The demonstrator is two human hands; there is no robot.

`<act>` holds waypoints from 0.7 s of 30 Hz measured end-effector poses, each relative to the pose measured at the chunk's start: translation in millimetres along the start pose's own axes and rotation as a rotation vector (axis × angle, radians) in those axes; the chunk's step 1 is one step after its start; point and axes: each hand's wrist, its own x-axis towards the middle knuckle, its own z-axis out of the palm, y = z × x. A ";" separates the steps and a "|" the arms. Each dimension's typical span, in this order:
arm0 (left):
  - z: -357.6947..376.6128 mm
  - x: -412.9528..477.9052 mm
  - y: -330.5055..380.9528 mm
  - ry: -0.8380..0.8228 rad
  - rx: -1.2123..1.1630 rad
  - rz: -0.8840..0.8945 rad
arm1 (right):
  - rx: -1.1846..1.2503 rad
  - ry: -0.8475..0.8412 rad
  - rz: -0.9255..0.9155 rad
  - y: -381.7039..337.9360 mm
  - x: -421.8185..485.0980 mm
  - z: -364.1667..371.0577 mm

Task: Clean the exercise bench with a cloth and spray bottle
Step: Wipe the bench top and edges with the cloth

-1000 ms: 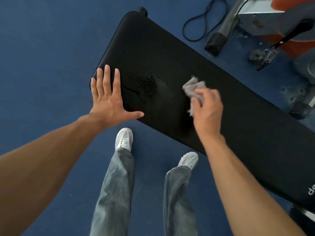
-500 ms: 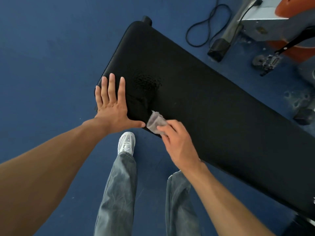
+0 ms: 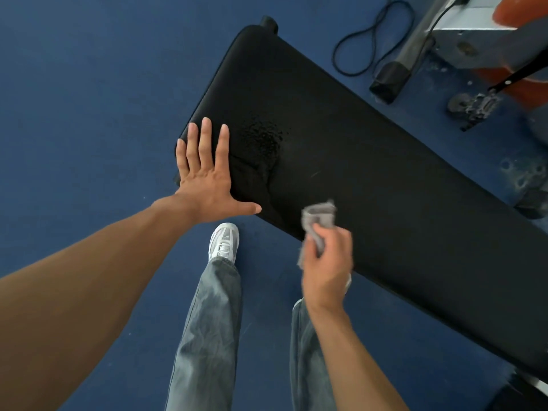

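The black padded exercise bench [image 3: 370, 161] runs diagonally from upper left to lower right. A patch of spray droplets [image 3: 262, 137] and a wet streak glisten near its left end. My left hand [image 3: 204, 176] lies flat with fingers spread on the bench's left corner. A crumpled grey cloth [image 3: 318, 221] is pinched in my right hand [image 3: 326, 262] at the bench's near edge, right of the wet patch. No spray bottle is in view.
Blue floor surrounds the bench. My legs in grey jeans and a white shoe [image 3: 224, 241] stand at the near edge. Behind the bench are a looped black cable [image 3: 364, 34], a grey machine leg [image 3: 397, 69] and an orange exercise machine with a pedal [image 3: 477, 106].
My right hand swept the cloth from the bench's middle down to the near edge beside my left thumb, then shifted right along that edge. My left hand stayed planted.
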 end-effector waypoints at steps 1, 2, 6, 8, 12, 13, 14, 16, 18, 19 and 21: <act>0.8 0.6 -0.9 0.004 -0.010 0.001 | 0.015 -0.057 -0.074 -12.8 1.6 13.4; 1.6 2.1 -1.9 0.009 -0.029 0.003 | 0.012 -0.112 -0.137 -23.9 4.7 24.7; 4.1 6.9 -5.4 0.018 -0.116 0.004 | -0.043 -0.165 -0.332 -46.1 45.1 41.3; 6.0 6.2 -7.1 0.037 -0.141 0.014 | -0.093 -0.074 -0.348 -48.1 88.1 37.2; 11.6 2.6 -10.9 0.095 -0.122 0.076 | -0.127 0.126 -0.080 -55.9 178.9 24.3; 12.3 1.8 -12.3 0.109 -0.115 0.090 | -0.110 0.164 -0.030 -58.2 190.3 25.0; 12.6 0.7 -13.1 0.126 -0.115 0.105 | -0.100 0.188 -0.006 -60.7 195.2 28.2; 12.5 -1.7 -14.6 0.168 -0.122 0.134 | -0.108 0.179 -0.041 -65.5 186.9 39.5; 10.8 -5.6 -18.6 0.223 -0.129 0.144 | -0.107 0.073 -0.148 -71.6 159.2 51.1; 9.8 -7.8 -21.8 0.251 -0.136 0.142 | -0.096 -0.002 -0.216 -74.9 141.1 55.2; 7.1 -12.7 -30.5 0.293 -0.145 0.113 | -0.078 -0.142 -0.352 -78.9 100.9 59.2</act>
